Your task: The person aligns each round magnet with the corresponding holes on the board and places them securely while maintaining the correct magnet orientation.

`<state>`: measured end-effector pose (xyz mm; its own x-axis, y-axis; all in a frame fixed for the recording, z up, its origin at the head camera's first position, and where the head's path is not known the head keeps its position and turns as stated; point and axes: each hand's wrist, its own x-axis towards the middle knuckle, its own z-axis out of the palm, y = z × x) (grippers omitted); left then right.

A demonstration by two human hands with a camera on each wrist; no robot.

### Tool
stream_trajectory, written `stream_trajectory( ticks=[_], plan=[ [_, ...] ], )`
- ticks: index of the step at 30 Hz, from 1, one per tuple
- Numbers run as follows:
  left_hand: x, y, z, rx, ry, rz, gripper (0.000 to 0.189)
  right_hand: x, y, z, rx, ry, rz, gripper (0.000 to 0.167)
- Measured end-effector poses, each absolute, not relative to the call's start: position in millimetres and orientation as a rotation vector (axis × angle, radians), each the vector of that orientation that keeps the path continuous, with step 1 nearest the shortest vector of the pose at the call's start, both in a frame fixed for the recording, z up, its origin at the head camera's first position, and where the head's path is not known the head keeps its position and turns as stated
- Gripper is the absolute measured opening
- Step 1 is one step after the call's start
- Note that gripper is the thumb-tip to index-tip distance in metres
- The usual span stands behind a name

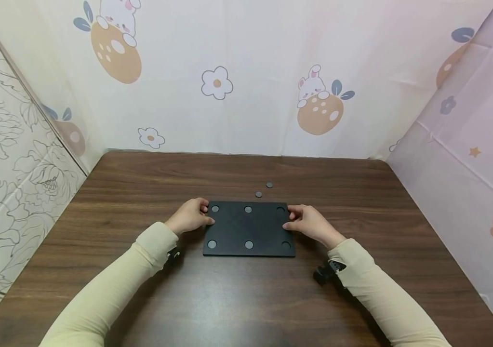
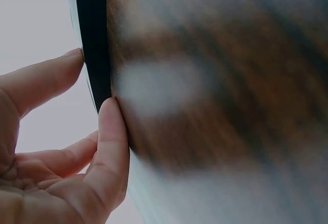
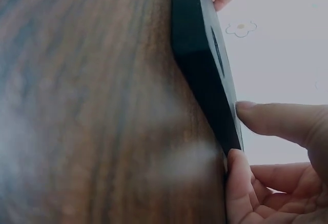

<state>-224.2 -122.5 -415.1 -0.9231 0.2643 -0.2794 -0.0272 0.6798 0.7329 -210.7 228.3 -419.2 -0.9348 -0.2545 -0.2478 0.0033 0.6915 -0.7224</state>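
A black rectangular board point(image 1: 268, 229) lies flat on the wooden table, one long side toward me. Grey discs sit in round recesses at its left end and along its middle, such as the disc point(image 1: 248, 245) near the front edge. At the right end, two bare dark recesses point(image 1: 286, 245) show. My left hand point(image 1: 189, 215) pinches the board's left edge near the back corner, thumb on top and fingertips at the side. Opposite it, my right hand point(image 1: 311, 223) pinches the right edge the same way. Both wrist views show fingertips low against the board's side, touching the tabletop.
Behind the board, two loose grey discs, a nearer disc point(image 1: 259, 194) and a farther disc point(image 1: 270, 185), lie on the wooden table point(image 1: 246, 299). A patterned curtain point(image 1: 255, 115) hangs along the table's back edge, with more patterned cloth at both sides.
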Motion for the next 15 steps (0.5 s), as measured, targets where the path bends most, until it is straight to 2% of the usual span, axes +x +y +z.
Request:
stream_trajectory(
  ticks=[15],
  plan=[
    [-224.8,-122.8,-416.3,0.192,2.529,1.117,0.063,-222.1,228.4,-399.7,-0.275,2.663,-1.107,0.051]
  ],
)
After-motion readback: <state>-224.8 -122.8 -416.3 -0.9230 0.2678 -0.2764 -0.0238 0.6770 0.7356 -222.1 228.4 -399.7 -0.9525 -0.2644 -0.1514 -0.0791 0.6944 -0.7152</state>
